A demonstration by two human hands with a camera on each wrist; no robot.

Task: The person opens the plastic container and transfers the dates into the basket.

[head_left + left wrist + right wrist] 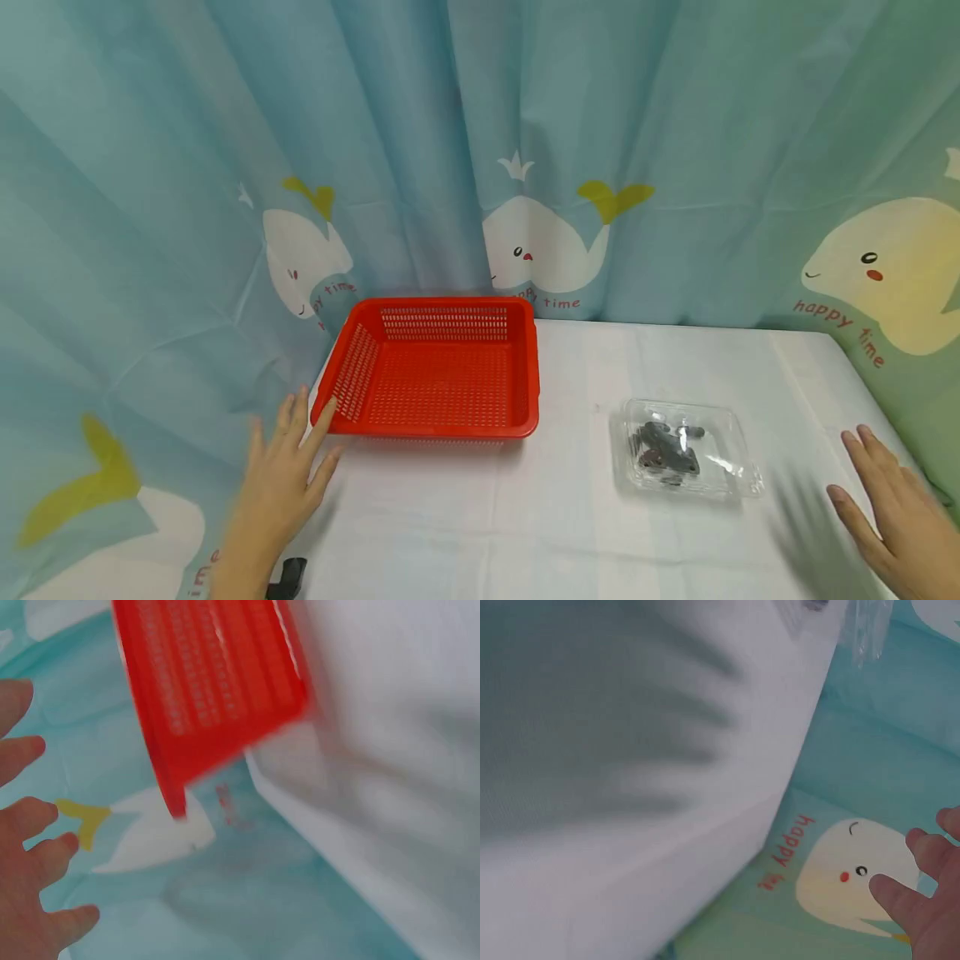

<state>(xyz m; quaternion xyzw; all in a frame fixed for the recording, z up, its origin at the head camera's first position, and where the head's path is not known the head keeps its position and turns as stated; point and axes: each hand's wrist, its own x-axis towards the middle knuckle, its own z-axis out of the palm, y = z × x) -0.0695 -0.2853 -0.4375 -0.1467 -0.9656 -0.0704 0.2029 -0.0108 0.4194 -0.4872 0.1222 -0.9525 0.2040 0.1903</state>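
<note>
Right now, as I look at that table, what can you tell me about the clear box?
The clear box looks like thin, shiny plastic, roughly rectangular with rounded corners and a small tab at its near right corner. It seems closed and lies flat on the white tabletop, right of the red basket. Several dark pieces sit inside, mostly toward its left; through the glare I can't tell what they are. The right hand is off to its right, not touching it.
</note>
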